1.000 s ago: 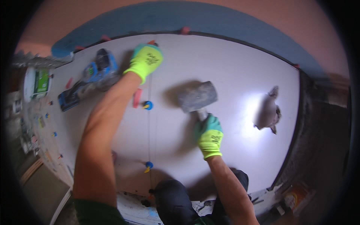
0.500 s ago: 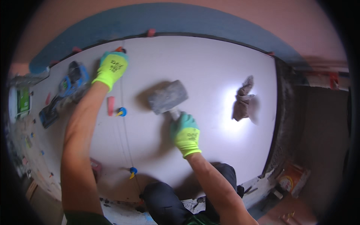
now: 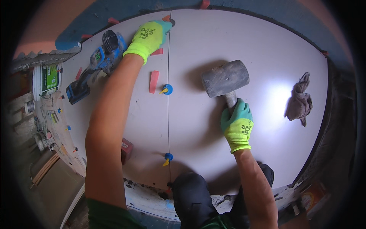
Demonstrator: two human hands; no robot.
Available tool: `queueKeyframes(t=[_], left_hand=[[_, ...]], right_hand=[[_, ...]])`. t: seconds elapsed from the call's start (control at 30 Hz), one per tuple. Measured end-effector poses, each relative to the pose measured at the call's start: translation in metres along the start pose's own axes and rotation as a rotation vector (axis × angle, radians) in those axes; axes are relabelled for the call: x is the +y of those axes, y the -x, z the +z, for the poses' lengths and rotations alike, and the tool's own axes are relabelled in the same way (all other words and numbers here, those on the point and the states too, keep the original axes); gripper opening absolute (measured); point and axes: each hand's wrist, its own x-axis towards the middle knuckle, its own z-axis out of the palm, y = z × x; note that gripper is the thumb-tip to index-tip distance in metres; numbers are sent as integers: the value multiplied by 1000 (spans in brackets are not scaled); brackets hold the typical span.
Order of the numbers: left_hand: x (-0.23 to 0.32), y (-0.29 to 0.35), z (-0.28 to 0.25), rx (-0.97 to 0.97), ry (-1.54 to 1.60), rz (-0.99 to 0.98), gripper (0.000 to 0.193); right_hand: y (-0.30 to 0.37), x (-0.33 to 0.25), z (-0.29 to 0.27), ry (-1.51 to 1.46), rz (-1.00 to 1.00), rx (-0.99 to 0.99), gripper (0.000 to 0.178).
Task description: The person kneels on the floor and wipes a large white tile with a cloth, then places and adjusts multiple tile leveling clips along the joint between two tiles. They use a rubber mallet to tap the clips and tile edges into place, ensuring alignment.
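Observation:
A rubber mallet [image 3: 225, 78] with a dark grey head is held over the large pale tile [image 3: 206, 152] by my right hand [image 3: 238, 124], wrapped round its short handle. My left hand [image 3: 150, 36] reaches to the far end of the tile seam, its fingers curled beside an orange piece [image 3: 166, 18] and a small dark round part [image 3: 172, 23]. What those fingers grip is mostly hidden. Both hands wear yellow-green gloves. Along the seam stand two blue tile-levelling knobs with yellow levers, the far knob [image 3: 167, 89] and the near knob [image 3: 168, 157].
Left of my left forearm lies a blue-and-black cordless power tool [image 3: 110, 53]. A red wedge [image 3: 154, 81] and a red box [image 3: 126, 150] rest on the left tile. A crumpled brown cloth [image 3: 300, 100] lies at right. Beyond the left edge stands a white-and-green bucket [image 3: 47, 79].
The whole view has shifted, with the tiles now lower left-to-right and nearer. My right hand still holds the mallet above the tile; my left hand stays at the seam's far end.

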Motion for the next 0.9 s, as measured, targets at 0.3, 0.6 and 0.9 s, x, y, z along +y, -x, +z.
queueKeyframes(t=[0.3,0.6,0.9], left_hand=[[-7,-5,2,-72,-48,30,23],[-6,-5,9,-42,-200,108,19],[-20,-4,20,62,-282,328,26]], right_hand=[[-1,0,-1,17,-12,-14,34],[-1,1,-1,15,-37,19,36],[-1,1,-2,-3,-16,2,35]])
